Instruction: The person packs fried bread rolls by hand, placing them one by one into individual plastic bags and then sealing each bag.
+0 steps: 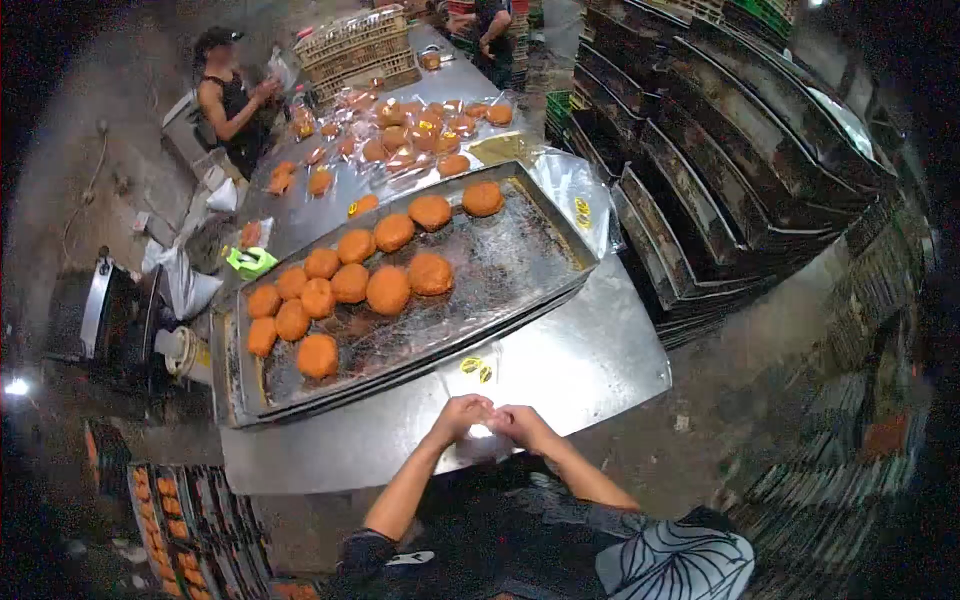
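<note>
My left hand (463, 416) and my right hand (519, 425) meet at the near side of the steel table, fingers pinched together. A clear plastic bag (490, 358) with yellow printed marks reaches from the tray's edge down to my fingers, and both hands appear closed on its near end. Its outline is faint against the shiny metal. Just beyond lies a dark baking tray (500, 240), stacked on others, with several round orange-brown buns (388, 290) on its left and middle parts.
Bagged buns (425, 130) cover the table's far part. More clear bags (575, 195) lie at the tray's right corner. Stacked dark trays (690, 150) rise at right. A green tape dispenser (250, 262) sits at left. One person (232, 105) stands far left, another (492, 40) at the back.
</note>
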Demonstrator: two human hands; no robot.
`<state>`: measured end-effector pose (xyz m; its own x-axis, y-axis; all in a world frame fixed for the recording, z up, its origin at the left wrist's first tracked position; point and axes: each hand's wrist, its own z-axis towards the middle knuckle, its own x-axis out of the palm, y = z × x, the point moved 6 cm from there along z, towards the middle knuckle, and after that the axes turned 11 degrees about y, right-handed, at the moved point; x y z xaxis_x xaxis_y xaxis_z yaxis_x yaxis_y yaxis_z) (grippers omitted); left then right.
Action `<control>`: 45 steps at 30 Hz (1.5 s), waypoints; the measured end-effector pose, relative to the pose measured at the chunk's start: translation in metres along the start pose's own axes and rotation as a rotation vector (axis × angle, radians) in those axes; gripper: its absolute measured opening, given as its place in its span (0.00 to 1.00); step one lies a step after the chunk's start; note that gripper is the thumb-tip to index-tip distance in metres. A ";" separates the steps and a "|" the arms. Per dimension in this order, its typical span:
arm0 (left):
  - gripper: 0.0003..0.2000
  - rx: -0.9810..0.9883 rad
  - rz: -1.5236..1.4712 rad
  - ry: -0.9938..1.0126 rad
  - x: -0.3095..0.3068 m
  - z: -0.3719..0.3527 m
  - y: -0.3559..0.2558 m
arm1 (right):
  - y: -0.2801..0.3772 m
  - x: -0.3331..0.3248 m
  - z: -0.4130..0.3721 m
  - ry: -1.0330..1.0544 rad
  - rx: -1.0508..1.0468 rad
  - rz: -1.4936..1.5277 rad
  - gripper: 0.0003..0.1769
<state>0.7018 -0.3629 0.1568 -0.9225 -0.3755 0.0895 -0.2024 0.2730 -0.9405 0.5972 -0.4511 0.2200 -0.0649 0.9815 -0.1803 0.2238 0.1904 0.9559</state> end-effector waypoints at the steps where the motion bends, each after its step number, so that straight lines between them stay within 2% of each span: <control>1: 0.12 -0.091 0.149 -0.056 0.004 -0.005 -0.011 | -0.007 -0.006 -0.003 -0.024 0.067 -0.146 0.11; 2: 0.12 0.029 0.280 -0.049 0.011 -0.012 -0.028 | -0.009 -0.011 -0.001 -0.049 0.121 -0.293 0.11; 3: 0.11 0.153 0.413 -0.046 0.018 -0.015 -0.042 | -0.005 -0.008 -0.002 -0.029 0.110 -0.304 0.11; 4: 0.09 0.156 0.300 -0.026 0.027 -0.018 -0.036 | 0.003 -0.008 -0.012 -0.170 0.089 -0.373 0.11; 5: 0.08 0.347 0.452 0.059 0.038 -0.017 -0.043 | 0.008 -0.009 -0.023 -0.308 0.072 -0.446 0.11; 7: 0.06 0.445 0.423 0.072 0.043 -0.015 -0.040 | -0.003 -0.001 -0.022 -0.398 0.056 -0.428 0.08; 8: 0.06 0.546 0.467 -0.021 0.034 -0.012 -0.041 | -0.005 0.002 -0.017 -0.314 0.152 -0.190 0.09; 9: 0.05 0.233 0.349 -0.199 0.026 -0.024 -0.069 | -0.004 0.005 -0.011 -0.239 0.260 0.052 0.10; 11: 0.05 0.469 0.534 -0.498 0.016 -0.050 -0.120 | 0.031 0.007 0.024 -0.059 -0.220 -0.708 0.17; 12: 0.04 0.486 0.475 -0.488 0.021 -0.062 -0.139 | 0.053 0.001 0.043 -0.045 -0.211 -0.723 0.17; 13: 0.04 0.496 0.422 -0.479 0.025 -0.071 -0.150 | 0.086 -0.011 0.061 -0.117 -0.303 -0.091 0.19; 14: 0.04 0.563 0.272 -0.581 0.016 -0.076 -0.141 | 0.111 -0.015 0.076 -0.185 -0.367 0.549 0.21; 15: 0.11 0.486 0.163 -0.564 -0.005 -0.074 -0.133 | 0.121 -0.006 0.086 -0.249 -0.407 1.191 0.23; 17: 0.16 0.645 -0.512 -0.814 -0.056 -0.070 -0.106 | 0.150 0.039 0.098 0.093 -0.497 1.477 0.29; 19: 0.19 0.538 -1.110 -0.440 -0.086 -0.094 -0.108 | 0.124 0.100 0.116 0.394 -0.230 1.518 0.23; 20: 0.17 0.511 -1.003 -0.309 -0.105 -0.107 -0.101 | 0.118 0.105 0.130 0.331 -0.099 1.101 0.22; 21: 0.14 0.519 -1.066 -0.453 -0.124 -0.121 -0.085 | 0.116 0.102 0.150 0.268 0.012 0.683 0.21; 23: 0.13 0.684 -1.096 -0.803 -0.174 -0.137 -0.050 | 0.151 0.076 0.213 -0.049 -0.095 -0.676 0.23; 24: 0.16 0.710 -1.053 -0.899 -0.188 -0.153 -0.051 | 0.152 0.067 0.245 -0.295 -0.088 -0.697 0.27; 25: 0.18 0.769 -1.113 -0.878 -0.195 -0.164 -0.061 | 0.134 0.061 0.280 -0.555 0.004 -0.999 0.27; 27: 0.22 0.846 -1.196 -0.868 -0.206 -0.183 -0.075 | 0.099 0.043 0.324 -0.684 0.066 -1.221 0.29; 29: 0.22 0.866 -1.199 -0.967 -0.228 -0.209 -0.073 | 0.114 0.031 0.318 -0.487 0.142 -0.969 0.27; 31: 0.23 0.911 -1.217 -1.047 -0.242 -0.222 -0.065 | 0.161 0.051 0.261 -0.418 -0.333 -0.843 0.28; 33: 0.25 0.989 -1.271 -1.114 -0.251 -0.223 -0.061 | 0.205 0.101 0.192 -0.415 -0.769 -0.961 0.35; 34: 0.25 0.948 -1.300 -1.105 -0.242 -0.211 -0.076 | 0.218 0.121 0.174 -0.277 -0.826 -0.932 0.39; 35: 0.25 1.017 -1.047 -0.924 -0.238 -0.191 -0.080 | 0.226 0.135 0.163 -0.148 -0.874 -0.900 0.44; 36: 0.25 1.049 -0.973 -0.849 -0.227 -0.177 -0.093 | 0.228 0.135 0.163 -0.186 -0.847 -0.909 0.44; 37: 0.25 1.081 -0.902 -0.772 -0.216 -0.166 -0.107 | 0.229 0.127 0.165 -0.215 -0.800 -0.774 0.47; 38: 0.26 0.972 -0.919 -0.678 -0.206 -0.157 -0.120 | 0.227 0.114 0.165 -0.242 -0.764 -0.641 0.51; 39: 0.28 0.871 -0.926 -0.593 -0.197 -0.151 -0.130 | 0.220 0.113 0.153 -0.218 -0.671 -0.785 0.55; 40: 0.24 0.853 -1.178 -0.097 -0.179 -0.137 -0.134 | 0.215 0.109 0.137 -0.246 -0.724 -0.774 0.55; 41: 0.23 0.923 -1.012 -0.154 -0.169 -0.128 -0.136 | 0.210 0.104 0.128 -0.268 -0.779 -0.759 0.55; 43: 0.22 0.803 -1.265 -0.186 -0.141 -0.104 -0.117 | 0.202 0.097 0.134 -0.335 -0.689 -0.674 0.53; 45: 0.23 0.800 -1.210 -0.217 -0.125 -0.089 -0.113 | 0.200 0.081 0.141 -0.515 -0.558 -0.561 0.52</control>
<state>0.8105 -0.2680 0.2812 -0.2451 -0.1563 0.9568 -0.5011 -0.8244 -0.2630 0.7735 -0.3301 0.3637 0.4458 0.6640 -0.6003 -0.2167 0.7307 0.6474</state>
